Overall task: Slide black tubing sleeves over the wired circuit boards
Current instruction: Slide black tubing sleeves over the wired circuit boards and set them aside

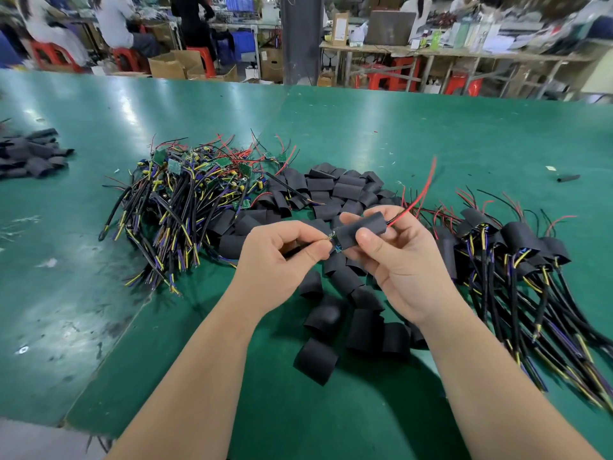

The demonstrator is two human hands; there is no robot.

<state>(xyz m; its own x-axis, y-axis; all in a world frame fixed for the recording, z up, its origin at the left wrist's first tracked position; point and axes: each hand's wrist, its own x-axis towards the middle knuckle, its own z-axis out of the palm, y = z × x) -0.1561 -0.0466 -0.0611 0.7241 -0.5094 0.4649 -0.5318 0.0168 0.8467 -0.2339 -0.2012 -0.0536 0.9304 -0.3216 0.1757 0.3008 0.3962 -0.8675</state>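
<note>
My right hand (403, 260) pinches a black tubing sleeve (360, 229) between thumb and fingers above the green table (365, 127). A red wire (418, 194) comes out of the sleeve's right end. At the sleeve's left end a bit of the circuit board (334, 240) shows. My left hand (282, 257) pinches that board's cable end right beside the sleeve. Loose black sleeves (335, 313) lie scattered under and behind both hands. A heap of bare wired boards (189, 194) lies to the left. Sleeved boards (510, 247) pile up at the right.
Another small heap of black sleeves (30, 154) lies at the far left of the table. A single sleeve piece (568, 177) lies far right. Beyond the table's far edge stand red stools, cardboard boxes, benches and seated people.
</note>
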